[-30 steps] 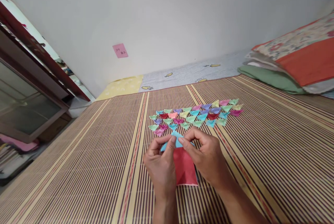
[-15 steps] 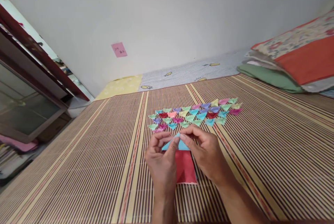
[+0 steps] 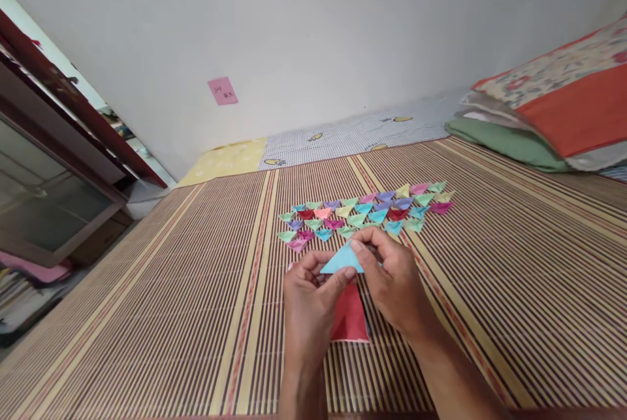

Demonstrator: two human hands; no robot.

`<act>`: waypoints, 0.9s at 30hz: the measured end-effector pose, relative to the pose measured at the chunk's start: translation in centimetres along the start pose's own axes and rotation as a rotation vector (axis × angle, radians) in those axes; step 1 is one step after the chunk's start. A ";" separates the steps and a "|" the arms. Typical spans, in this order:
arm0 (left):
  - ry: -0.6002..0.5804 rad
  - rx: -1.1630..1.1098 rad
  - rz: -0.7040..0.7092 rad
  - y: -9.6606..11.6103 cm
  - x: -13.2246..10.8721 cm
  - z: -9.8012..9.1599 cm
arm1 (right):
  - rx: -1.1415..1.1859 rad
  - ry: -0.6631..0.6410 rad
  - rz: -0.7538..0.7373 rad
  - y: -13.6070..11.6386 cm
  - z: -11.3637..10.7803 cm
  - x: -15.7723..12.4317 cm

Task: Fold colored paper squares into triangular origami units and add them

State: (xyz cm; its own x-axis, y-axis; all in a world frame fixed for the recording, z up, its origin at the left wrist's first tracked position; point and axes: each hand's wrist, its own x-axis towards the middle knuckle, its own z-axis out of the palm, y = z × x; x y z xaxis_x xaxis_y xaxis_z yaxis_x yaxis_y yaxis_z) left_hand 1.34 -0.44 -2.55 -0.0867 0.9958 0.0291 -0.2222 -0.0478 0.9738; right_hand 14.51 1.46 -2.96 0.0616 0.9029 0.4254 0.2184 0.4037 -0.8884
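A light blue piece of paper [image 3: 343, 260], folded into a triangle, is held up between my two hands. My left hand [image 3: 313, 289] pinches its lower edge, thumb in front and fingers behind. On the upper right side, my right hand [image 3: 386, 273] grips it near the peak, thumb on the front face. Beneath my hands a red sheet of paper [image 3: 349, 319] lies on the striped mat, its far part hidden by my fingers. Just beyond are rows of small folded paper pieces [image 3: 360, 218] in many colours.
The striped bamboo mat [image 3: 161, 302] spreads across the whole surface. Folded bedding [image 3: 563, 113] is stacked at the right. Along the white wall runs a checked cloth [image 3: 343, 132], with a pink note [image 3: 222, 91] above it. A glass-paned door [image 3: 44, 191] stands at the left.
The blue triangle has shifted slightly right and turned more of its face into view. My left thumb has slid from near the peak down to its lower edge; the right hand stays by the peak.
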 end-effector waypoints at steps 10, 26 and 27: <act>-0.080 0.021 -0.013 0.0 -0.2 0.2 | 0.001 -0.030 -0.058 0.4 -1.4 0.4; 0.100 -0.187 -0.006 -0.7 0.1 -0.2 | 0.371 -0.272 0.185 1.0 -0.6 0.4; 0.107 -0.224 -0.011 -0.8 0.1 -0.1 | 0.389 -0.262 0.192 1.0 -0.4 0.4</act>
State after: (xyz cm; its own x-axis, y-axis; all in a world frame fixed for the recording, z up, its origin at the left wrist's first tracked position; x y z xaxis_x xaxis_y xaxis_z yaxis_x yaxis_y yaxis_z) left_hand 1.44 -0.27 -3.29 -0.1828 0.9830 -0.0168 -0.4325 -0.0650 0.8993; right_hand 15.14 2.15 -3.62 -0.1921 0.9528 0.2353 -0.1547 0.2073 -0.9660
